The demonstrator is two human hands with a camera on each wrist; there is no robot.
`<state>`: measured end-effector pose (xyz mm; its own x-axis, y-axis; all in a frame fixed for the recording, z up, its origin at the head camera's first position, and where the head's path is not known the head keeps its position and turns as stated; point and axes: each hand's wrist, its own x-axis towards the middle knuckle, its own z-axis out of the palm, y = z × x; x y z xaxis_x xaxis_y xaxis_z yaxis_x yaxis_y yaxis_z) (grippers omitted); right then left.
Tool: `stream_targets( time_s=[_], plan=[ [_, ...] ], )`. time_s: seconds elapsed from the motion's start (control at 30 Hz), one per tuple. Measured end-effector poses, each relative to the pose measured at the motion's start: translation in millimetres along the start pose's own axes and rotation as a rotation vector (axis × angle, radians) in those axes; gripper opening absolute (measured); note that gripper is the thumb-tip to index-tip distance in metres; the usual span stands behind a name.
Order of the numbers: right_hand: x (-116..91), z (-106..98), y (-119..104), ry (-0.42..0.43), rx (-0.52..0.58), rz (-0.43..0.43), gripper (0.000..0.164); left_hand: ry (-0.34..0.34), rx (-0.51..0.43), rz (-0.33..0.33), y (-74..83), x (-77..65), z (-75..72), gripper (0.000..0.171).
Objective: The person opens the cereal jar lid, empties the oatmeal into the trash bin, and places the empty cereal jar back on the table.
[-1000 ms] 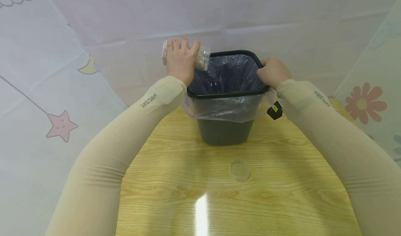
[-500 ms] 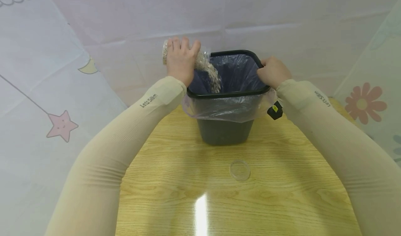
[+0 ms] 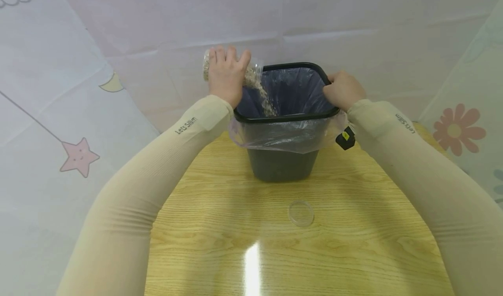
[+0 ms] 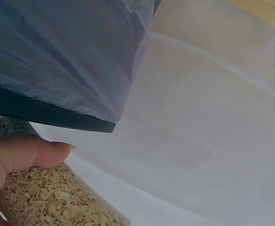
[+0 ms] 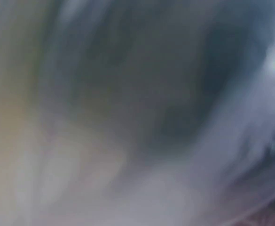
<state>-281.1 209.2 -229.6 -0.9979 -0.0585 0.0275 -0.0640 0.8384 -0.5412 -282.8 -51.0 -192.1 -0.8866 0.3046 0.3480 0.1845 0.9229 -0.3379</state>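
Observation:
My left hand (image 3: 227, 77) grips a clear jar (image 3: 257, 71) of oat flakes, tipped sideways over the left rim of a trash can (image 3: 284, 165). A stream of oat flakes (image 3: 268, 106) falls from its mouth into the purple liner bag (image 3: 292, 88). In the left wrist view, the thumb (image 4: 43, 153) lies across the jar, and many oat flakes (image 4: 57, 197) show through its wall. On the opposite side, my right hand (image 3: 343, 90) holds the can's black rim, fingers curled over it. The right wrist view is a blur of liner and dark plastic.
A clear round lid (image 3: 301, 213) lies on the wooden table (image 3: 220, 243) in front of the can. The liner's edge (image 3: 291, 141) hangs over the can's outside. A pale printed curtain (image 3: 188, 16) stands close behind and at both sides.
Oat flakes have begun to pour out of the jar into the lined can, and the stream is thinner now than half a second ago. Both hands keep their places.

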Motion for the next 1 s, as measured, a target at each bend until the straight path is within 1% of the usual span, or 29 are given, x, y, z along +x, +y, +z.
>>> stream_targets(
  time_s=[0.27, 0.5, 1.0],
  plan=[
    [1.2, 0.3, 0.9, 0.003, 0.005, -0.006, 0.057, 0.023, 0.005, 0.008, 0.2, 0.3, 1.4, 0.063],
    [2.8, -0.3, 2.9, -0.005, 0.006, -0.002, 0.058, 0.042, -0.005, 0.012, 0.6, 0.4, 3.0, 0.058],
    [2.6, -0.9, 2.5, -0.011, 0.012, 0.015, 0.059, 0.05, -0.004, 0.017, -0.6, 0.7, 3.4, 0.058]
  ],
)
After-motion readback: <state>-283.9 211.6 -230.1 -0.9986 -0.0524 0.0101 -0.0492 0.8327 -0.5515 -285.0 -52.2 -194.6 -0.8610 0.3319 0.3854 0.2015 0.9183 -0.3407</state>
